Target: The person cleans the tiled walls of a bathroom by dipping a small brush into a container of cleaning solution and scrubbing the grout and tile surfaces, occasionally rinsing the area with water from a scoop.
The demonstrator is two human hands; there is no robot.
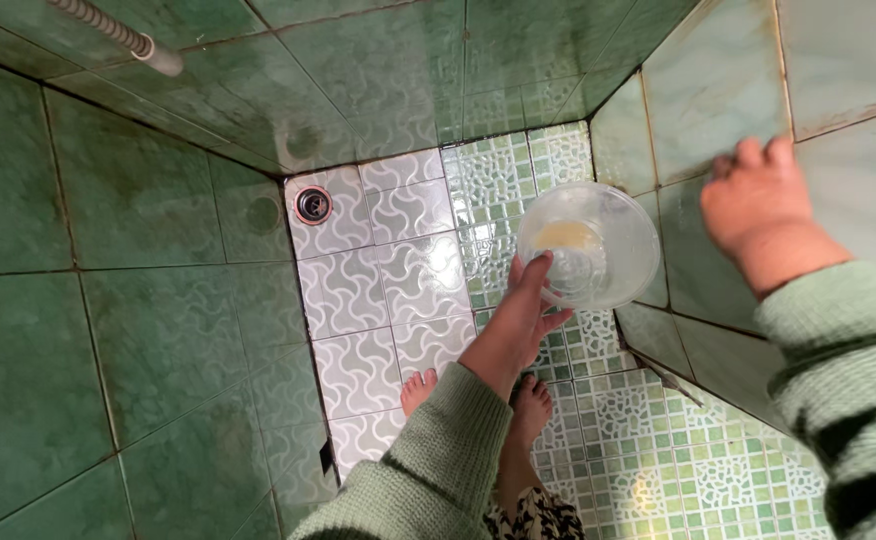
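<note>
My left hand [516,322] grips the rim of a clear plastic container [590,245], held out over the floor, with a little yellowish stuff inside. My right hand [758,210] presses flat against the green wall tile [728,90] on the right; whether it holds a cloth or sponge underneath I cannot tell. Both arms wear a light green knitted sweater with dark stripes. My bare feet [518,400] stand on the patterned floor below the container.
A round metal floor drain [313,204] sits in the far corner of the white patterned floor tiles [378,290]. Green mosaic floor tiles [678,460] lie to the right. Green tiled walls close in on three sides. A metal shower hose [118,32] hangs at top left.
</note>
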